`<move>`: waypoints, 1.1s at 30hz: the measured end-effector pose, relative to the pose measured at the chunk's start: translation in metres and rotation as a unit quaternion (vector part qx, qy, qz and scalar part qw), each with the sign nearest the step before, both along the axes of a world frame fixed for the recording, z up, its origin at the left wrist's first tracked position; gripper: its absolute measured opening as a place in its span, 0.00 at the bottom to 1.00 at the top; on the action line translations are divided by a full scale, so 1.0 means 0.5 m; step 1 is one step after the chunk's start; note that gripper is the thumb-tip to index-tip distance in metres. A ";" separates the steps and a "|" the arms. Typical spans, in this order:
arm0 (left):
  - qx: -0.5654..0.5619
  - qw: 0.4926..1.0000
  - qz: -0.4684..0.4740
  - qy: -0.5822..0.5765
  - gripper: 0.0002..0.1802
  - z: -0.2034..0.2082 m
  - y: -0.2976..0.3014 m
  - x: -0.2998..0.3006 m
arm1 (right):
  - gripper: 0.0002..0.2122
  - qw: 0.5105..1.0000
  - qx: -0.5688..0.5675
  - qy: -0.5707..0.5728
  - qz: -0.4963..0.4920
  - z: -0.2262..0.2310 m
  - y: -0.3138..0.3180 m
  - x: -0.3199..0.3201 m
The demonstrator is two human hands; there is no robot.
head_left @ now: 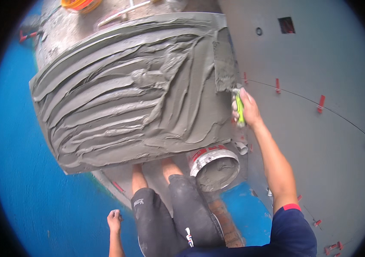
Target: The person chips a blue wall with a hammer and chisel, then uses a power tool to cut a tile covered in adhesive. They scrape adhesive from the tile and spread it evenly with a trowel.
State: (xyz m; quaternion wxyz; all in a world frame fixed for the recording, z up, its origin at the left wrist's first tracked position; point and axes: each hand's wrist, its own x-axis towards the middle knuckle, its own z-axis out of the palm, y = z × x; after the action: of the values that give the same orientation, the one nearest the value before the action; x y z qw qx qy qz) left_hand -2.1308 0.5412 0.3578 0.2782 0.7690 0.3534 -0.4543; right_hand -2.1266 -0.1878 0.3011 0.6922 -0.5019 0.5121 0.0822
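Observation:
My right hand (251, 109) is closed around the green handle of a trowel (225, 64). Its wide blade is coated in grey mortar and lies against the right edge of a large tile or board (44, 81). Wet grey mortar (118, 98) covers the face of that slab in thick curved ridges, with smoother streaks toward the right. My left hand (114, 221) hangs low beside my left leg, fingers curled in, touching no object that I can see.
A mortar bucket (196, 167) stands under the slab's near right edge. The grey tiled wall (319, 64) at right has red clips (321, 103) along a joint and a square cutout (286, 25). A blue surface (15, 141) lies left; an orange bucket (81, 5) is at the back.

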 end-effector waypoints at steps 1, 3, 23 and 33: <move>-0.003 1.000 0.000 0.001 0.10 -0.009 0.006 -0.004 | 0.25 0.997 0.065 -0.013 -0.039 0.002 0.045 0.002; 0.014 1.000 0.006 0.003 0.10 -0.018 -0.007 -0.011 | 0.27 0.985 0.158 -0.012 -0.070 -0.021 0.149 0.026; 0.005 0.998 0.064 0.008 0.10 -0.019 0.035 -0.042 | 0.24 0.948 -0.197 0.145 0.203 0.031 0.061 0.261; -0.005 0.998 0.067 -0.003 0.10 -0.025 0.036 -0.040 | 0.23 0.748 -0.509 0.223 0.364 0.019 -0.059 0.195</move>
State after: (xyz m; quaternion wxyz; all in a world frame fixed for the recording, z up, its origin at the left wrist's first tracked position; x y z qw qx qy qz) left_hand -2.1508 0.5590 0.3452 0.3124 0.7439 0.4009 -0.4340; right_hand -2.0289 -0.2170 0.3108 0.1178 -0.8953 0.3966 0.1650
